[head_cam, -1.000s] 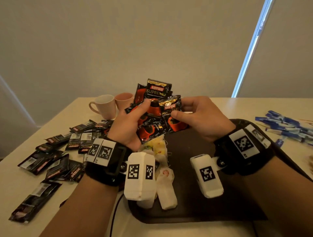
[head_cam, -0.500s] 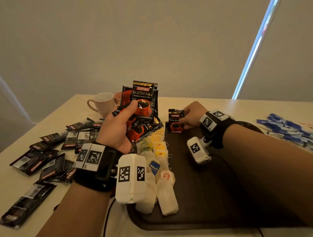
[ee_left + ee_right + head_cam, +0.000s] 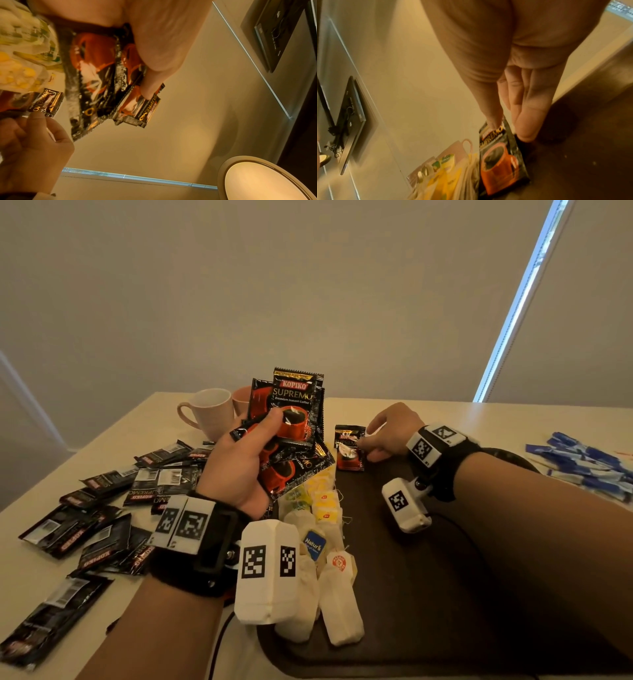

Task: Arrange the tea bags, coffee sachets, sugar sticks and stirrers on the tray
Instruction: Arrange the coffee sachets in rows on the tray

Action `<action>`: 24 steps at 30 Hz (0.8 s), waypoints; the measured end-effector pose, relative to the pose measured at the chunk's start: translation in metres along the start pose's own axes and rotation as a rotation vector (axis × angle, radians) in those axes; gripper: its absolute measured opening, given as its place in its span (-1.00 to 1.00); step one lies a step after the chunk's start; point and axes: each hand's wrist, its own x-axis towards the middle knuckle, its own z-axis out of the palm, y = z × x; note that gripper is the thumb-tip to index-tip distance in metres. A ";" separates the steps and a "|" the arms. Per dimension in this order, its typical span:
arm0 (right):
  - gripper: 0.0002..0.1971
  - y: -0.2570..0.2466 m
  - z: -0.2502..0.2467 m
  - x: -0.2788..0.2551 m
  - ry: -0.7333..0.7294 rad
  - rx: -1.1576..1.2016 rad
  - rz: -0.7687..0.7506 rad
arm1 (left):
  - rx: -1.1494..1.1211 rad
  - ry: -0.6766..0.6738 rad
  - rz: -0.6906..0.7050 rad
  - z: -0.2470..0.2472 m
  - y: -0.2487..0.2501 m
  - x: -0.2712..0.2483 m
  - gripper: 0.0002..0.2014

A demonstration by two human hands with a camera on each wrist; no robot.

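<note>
My left hand (image 3: 260, 436) is raised over the tray's left edge and grips a fanned bundle of black-and-red coffee sachets (image 3: 291, 422); in the left wrist view the thumb presses on the bundle (image 3: 102, 81). My right hand (image 3: 373, 440) pinches a single coffee sachet (image 3: 350, 447) by its right edge at the far end of the dark brown tray (image 3: 411, 594). The right wrist view shows the thumb on top of that sachet (image 3: 501, 162), which lies against the tray (image 3: 590, 148). A column of tea bags (image 3: 323, 508) lies along the tray's left side.
Several loose coffee sachets (image 3: 102, 518) are scattered on the table to the left of the tray. Two mugs (image 3: 209, 412) stand behind my left hand. Blue sugar sticks (image 3: 582, 463) lie in a heap at the right. Each wrist carries a white camera block.
My right hand pulled one sachet out of the bundle and carried it right and down to the tray's far end. My left hand kept the bundle, drifting slightly left.
</note>
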 end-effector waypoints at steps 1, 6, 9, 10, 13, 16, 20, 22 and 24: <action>-0.68 0.000 -0.003 -0.002 0.035 0.009 -0.008 | -0.006 -0.008 -0.002 0.000 0.000 0.000 -0.70; -0.68 -0.019 -0.017 -0.032 0.175 0.228 -0.255 | -0.024 -0.015 -0.002 0.001 -0.002 -0.001 -0.72; -0.62 -0.046 -0.019 -0.065 -0.004 0.515 -0.407 | -0.024 -0.035 0.007 0.002 -0.002 -0.001 -0.71; -0.61 -0.053 -0.019 -0.076 -0.064 0.548 -0.436 | -0.013 -0.047 0.011 0.003 -0.002 -0.002 -0.71; -0.60 -0.062 -0.012 -0.095 -0.152 0.605 -0.471 | 0.020 -0.082 0.015 0.005 -0.006 -0.003 -0.65; -0.75 -0.059 -0.008 -0.099 -0.096 0.642 -0.461 | 0.018 -0.108 -0.006 0.008 -0.009 -0.004 -0.61; -0.79 -0.049 -0.008 -0.102 -0.001 0.704 -0.373 | -0.010 -0.069 -0.022 0.009 -0.013 -0.002 -0.62; -0.81 -0.044 -0.010 -0.105 0.083 0.724 -0.350 | -0.023 -0.022 0.008 0.007 -0.015 0.001 -0.65; -0.82 -0.043 -0.010 -0.109 0.097 0.754 -0.335 | -0.038 0.018 0.040 0.006 -0.014 0.002 -0.66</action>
